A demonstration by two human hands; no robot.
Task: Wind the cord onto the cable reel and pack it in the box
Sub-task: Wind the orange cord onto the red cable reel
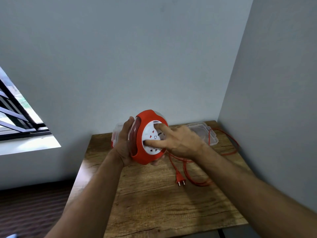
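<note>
I hold a round red cable reel (142, 157) with a white socket face above the wooden table (154, 203). My left hand (122, 143) grips its left side and underside. My right hand (175, 141) rests on the white face, with fingers pressed into its recesses. The orange cord (186, 170) hangs from the reel and lies in loose loops on the table, trailing to the far right corner. Its two-pin plug (180, 179) lies flat near the table's middle. A clear plastic box (204, 134) sits at the back, partly hidden behind the reel and my hands.
Grey walls close in the table at the back and right. A barred window (20, 117) is at the left. Dark floor (34, 212) lies beside the table's left edge.
</note>
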